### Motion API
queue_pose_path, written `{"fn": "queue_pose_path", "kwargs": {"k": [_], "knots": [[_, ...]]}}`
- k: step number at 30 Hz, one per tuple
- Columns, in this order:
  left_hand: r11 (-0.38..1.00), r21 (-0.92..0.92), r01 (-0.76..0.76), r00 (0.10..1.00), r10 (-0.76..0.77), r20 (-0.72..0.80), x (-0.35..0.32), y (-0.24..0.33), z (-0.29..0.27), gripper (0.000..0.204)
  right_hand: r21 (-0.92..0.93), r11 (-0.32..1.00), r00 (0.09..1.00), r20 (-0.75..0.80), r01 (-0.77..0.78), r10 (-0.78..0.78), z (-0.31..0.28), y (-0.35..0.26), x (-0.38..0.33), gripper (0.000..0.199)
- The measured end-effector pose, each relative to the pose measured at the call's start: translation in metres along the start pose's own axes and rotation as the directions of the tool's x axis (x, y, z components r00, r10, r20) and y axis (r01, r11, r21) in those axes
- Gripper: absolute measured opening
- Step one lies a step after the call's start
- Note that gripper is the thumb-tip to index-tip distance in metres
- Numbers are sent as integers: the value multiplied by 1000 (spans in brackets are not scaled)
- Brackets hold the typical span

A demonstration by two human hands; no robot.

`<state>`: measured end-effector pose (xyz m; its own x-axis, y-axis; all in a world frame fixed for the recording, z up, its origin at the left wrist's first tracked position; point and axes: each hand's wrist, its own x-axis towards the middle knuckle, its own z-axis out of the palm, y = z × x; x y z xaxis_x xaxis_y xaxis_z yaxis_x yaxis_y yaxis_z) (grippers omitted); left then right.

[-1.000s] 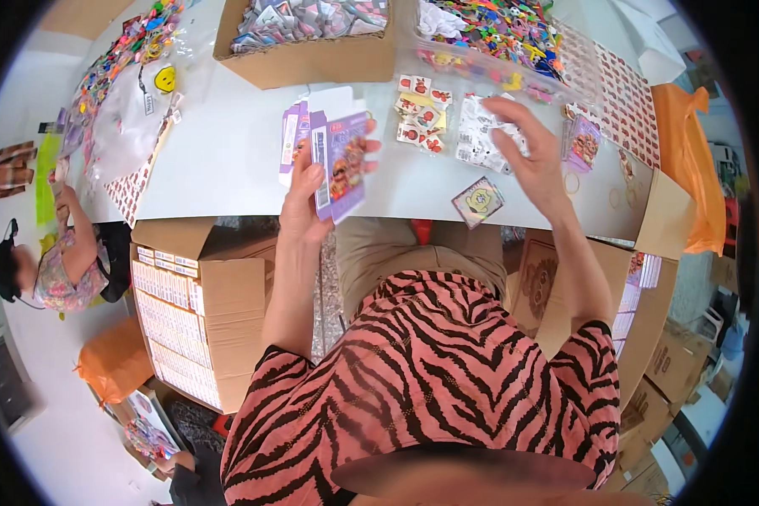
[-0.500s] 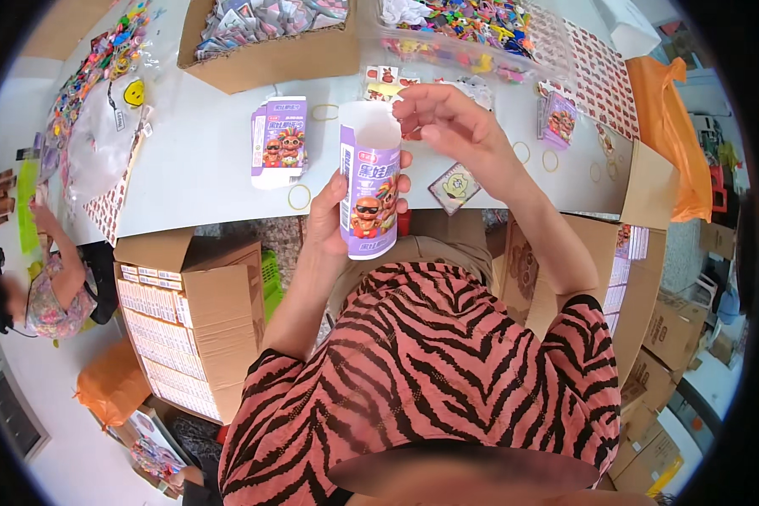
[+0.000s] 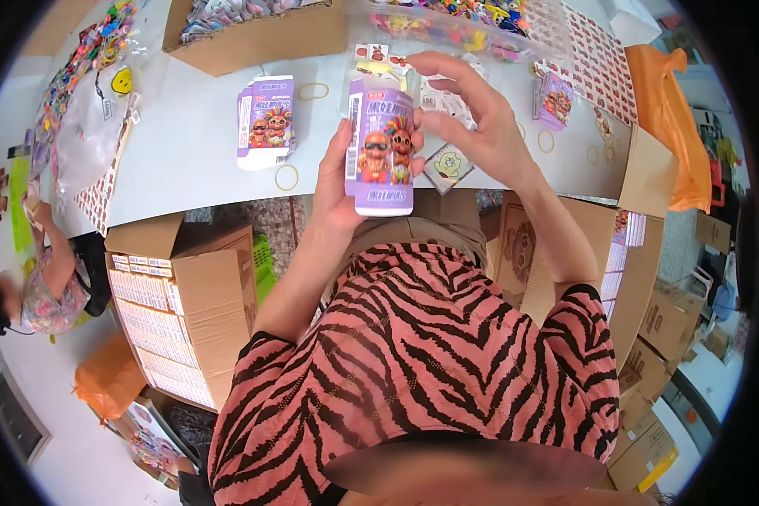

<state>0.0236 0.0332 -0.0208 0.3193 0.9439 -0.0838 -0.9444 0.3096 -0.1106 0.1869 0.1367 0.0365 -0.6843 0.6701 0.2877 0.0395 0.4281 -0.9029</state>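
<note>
Gripping left hand: wrapped round the purple carton, thumb along its nine o'clock side, fingertips just showing at three; the carton is held over the near edge of the table.
Right hand: at two o'clock from the carton, thumb and fingers spread wide, seemingly nothing between them; whether a tip touches the carton I cannot tell.
Carton risk: its walls look like thin card, so too firm a left squeeze could crease them or pinch the top narrow.
Top-end risk: a right fingertip catching the pale upper flap could bend it.
Yellow-figure card risk: this card, at three o'clock from the carton and near the table edge, could be swept off by a dropping right wrist.
Carton change: half a second ago it bulged, its white inside showing; now it looks flatter, front panel facing up.
Right-hand change: fingertips then bunched at the carton's mouth, now parted.
</note>
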Motion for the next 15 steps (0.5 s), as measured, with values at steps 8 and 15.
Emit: {"fn": "queue_pose_path", "kwargs": {"k": [8, 15], "knots": [[990, -51, -131, 962, 115, -248, 3, 2, -1, 49, -150, 970, 968, 193, 190, -160, 9, -13, -24, 55], [981, -109, -163, 966, 136, -219, 9, -9, -1, 42, -228, 957, 984, 52, 180, -173, 22, -4, -26, 49]]}}
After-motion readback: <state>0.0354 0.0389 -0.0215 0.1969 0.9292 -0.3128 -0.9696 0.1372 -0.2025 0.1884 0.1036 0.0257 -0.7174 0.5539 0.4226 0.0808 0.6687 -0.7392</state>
